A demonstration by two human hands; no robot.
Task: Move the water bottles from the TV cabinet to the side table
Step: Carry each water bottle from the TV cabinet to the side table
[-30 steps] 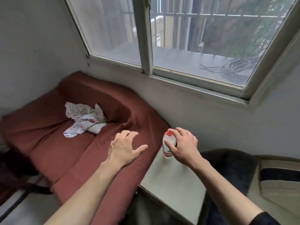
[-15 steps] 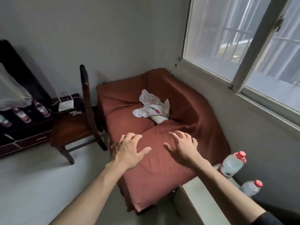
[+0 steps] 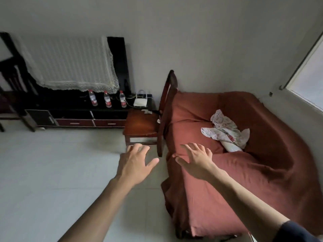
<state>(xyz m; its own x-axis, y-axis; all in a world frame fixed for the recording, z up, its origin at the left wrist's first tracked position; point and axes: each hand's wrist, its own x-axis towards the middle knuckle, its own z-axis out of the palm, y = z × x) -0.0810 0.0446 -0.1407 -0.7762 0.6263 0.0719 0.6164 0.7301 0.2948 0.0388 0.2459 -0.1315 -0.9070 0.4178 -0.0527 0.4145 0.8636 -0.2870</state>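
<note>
Single head-worn wide view, forward and down past both outstretched arms, TV cabinet [image 3: 76,110] far off.

I see a wooden chair [image 3: 145,124] standing between the dark low unit and a sofa [image 3: 244,154], its back just beside the sofa's arm. Sofa is draped in a rust-red cover; a crumpled floral cloth [image 3: 225,131] lies on its seat near the backrest. A TV [image 3: 118,63] leans at the wall, mostly covered by a white lace cloth [image 3: 70,65]. A white router [image 3: 140,102] with cables sits at the right end of the dark top. Second dark chair [image 3: 10,81] at far left, partly cut off. Pale tiled floor [image 3: 52,172]. Window edge [image 3: 311,81] at far right.
</note>
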